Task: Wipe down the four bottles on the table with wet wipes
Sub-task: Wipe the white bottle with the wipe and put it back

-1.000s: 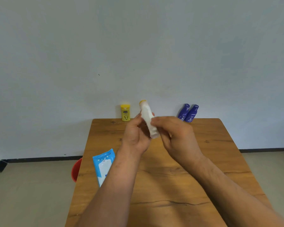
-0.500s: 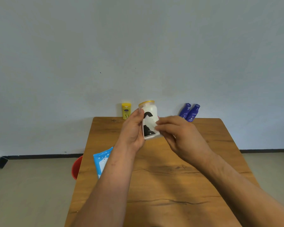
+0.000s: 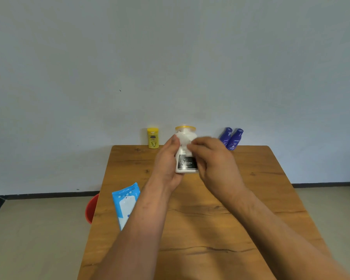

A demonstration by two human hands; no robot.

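White bottle (image 3: 187,164) aloft toward the table's (image 3: 271,168) 12 o'clock.
Our left hand (image 3: 167,164) curls round it; our right hand (image 3: 212,162) pinches the wet wipe (image 3: 185,139) to its shoulder. Wet plastic may slip and drop.

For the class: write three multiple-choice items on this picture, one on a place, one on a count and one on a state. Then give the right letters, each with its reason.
1. Where does the blue wipe pack lie?
A. near the left edge of the table
B. at the far right corner
C. on the floor

2. How many purple bottles stand at the far edge?
A. one
B. two
C. four

3. How is the white bottle?
A. lying on its side
B. standing alone by the wall
C. held upright in the left hand

Answers:
1 A: the pack rests by the left edge, beside the left forearm.
2 B: two stand side by side.
3 C: the left hand wraps its side while the right hand holds a wipe near its cap.
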